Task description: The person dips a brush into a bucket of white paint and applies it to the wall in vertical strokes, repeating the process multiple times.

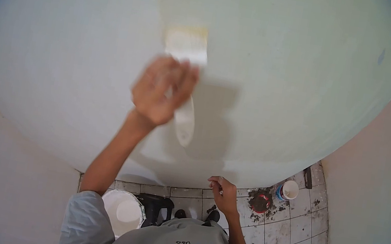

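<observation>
- Brush is raised before the wall, bristles up and seemingly against it, handle slanting down past the wrist.
- Left hand grips the brush near the base of its bristles; the fingers look closed round it, though blur hides exactly how tightly.
- Right hand hangs low near the foot of the wall, apart from the brush, fingers partly curled; whether they pinch anything, I cannot tell.
- Step in hand looks like a brush stroke on the wall. Another stroke would call for a firm hold, a supple wrist and even pressure across the bristles.
- Bucket stands on the tiled floor at left, beside a black object. Over to the right, a cup sits near a red round item amid dark debris.
</observation>
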`<state>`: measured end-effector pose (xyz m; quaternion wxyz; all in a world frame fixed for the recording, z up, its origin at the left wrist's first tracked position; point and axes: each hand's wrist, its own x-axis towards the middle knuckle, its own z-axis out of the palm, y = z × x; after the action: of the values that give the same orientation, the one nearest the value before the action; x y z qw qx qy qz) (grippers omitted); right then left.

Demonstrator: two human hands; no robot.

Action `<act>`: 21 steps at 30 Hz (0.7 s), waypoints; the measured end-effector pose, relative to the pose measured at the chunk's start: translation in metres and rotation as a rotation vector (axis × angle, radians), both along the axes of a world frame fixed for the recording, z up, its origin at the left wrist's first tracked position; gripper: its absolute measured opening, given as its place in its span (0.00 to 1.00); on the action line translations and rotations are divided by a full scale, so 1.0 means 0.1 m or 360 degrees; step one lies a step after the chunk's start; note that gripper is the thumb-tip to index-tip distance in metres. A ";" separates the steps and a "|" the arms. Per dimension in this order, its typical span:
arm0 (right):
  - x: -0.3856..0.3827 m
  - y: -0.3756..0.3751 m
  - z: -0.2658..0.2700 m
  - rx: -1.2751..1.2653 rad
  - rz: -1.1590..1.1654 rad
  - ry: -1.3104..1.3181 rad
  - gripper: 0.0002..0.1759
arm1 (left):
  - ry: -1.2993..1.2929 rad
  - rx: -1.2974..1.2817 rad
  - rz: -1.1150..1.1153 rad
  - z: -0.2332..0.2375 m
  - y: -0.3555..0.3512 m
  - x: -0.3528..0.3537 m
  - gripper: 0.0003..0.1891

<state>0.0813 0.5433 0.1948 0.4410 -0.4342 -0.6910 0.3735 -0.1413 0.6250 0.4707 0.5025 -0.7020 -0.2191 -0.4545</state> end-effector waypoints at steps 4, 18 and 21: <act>-0.02 0.02 -0.06 -0.0061 0.0012 -0.0020 0.09 | 0.0065 -0.0435 -0.0033 -1.51 -0.08 0.00 0.09; 0.00 0.04 -0.08 0.0009 0.0047 -0.0011 0.08 | -0.0518 -0.1311 -0.0231 -2.30 -0.20 0.18 0.12; 0.00 0.07 -0.07 -0.0089 0.0021 -0.0044 0.08 | -0.0489 -0.0793 -0.0399 -1.36 -0.15 0.09 0.12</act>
<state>0.0810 0.5501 0.1875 0.4166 -0.4471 -0.6891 0.3896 -0.1326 0.6099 0.3347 0.2161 -0.7483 -0.3087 -0.5459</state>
